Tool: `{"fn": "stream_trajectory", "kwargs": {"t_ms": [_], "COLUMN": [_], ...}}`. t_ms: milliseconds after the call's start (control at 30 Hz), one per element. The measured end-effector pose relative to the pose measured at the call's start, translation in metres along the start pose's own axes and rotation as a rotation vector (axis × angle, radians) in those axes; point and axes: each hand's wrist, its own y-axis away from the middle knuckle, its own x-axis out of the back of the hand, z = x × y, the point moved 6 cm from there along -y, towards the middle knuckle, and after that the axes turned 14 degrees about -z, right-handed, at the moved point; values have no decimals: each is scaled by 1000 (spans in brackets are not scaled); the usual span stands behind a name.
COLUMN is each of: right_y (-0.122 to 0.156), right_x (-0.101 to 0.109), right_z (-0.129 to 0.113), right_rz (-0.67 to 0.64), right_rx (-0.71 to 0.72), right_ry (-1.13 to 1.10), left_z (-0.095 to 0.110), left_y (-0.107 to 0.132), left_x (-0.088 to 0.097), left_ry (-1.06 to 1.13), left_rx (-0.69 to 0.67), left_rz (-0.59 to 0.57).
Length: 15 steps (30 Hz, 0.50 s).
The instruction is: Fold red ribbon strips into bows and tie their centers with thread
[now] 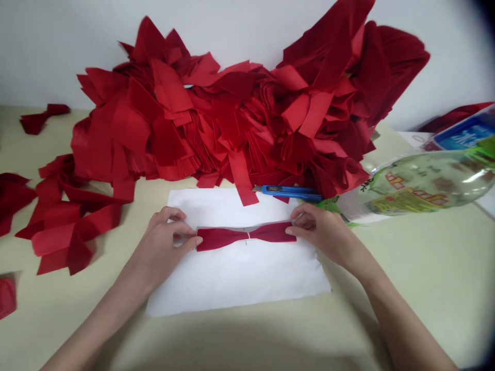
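So here's where I'm at. Both hands are on the same piece, a dark red strip lying flat across the middle of a white sheet of paper. It narrows at the centre, so it looks like a long bow tie, with a thin pale line at the waist that's too small to make out properly. Can't tell from this view if it's cloth or crepe paper.

My left hand is pinching the left end in a narrow grip, and my right hand has the right end the same way, fingertips right at the edge.

Just past the top of the sheet there's a blue utility knife, lying on its side with the blade end pointing left. Behind that is a huge heap of red cut pieces piled against a white wall, and one piece hangs down onto the paper. More loose red strips are scattered on the surface to my left. A clear plastic bottle lies on its side just beside my right hand, with a blue-and-white packet behind it.
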Motion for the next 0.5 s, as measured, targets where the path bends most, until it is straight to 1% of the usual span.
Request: {"fn": "stream_trajectory", "kwargs": {"t_ms": [200, 333, 500], "right_y": [0, 1, 0], "right_x": [-2, -3, -4], "right_z": [2, 2, 3], "right_rz": [-7, -32, -51], "right_rx": [15, 50, 49], "right_ry": [-29, -102, -150], "left_z": [5, 4, 3], "left_y": [1, 1, 0], "left_x": [-4, -3, -1], "left_ry": [-70, -76, -99], "left_rx": [-44, -28, -27], "left_rz": [20, 19, 44]}}
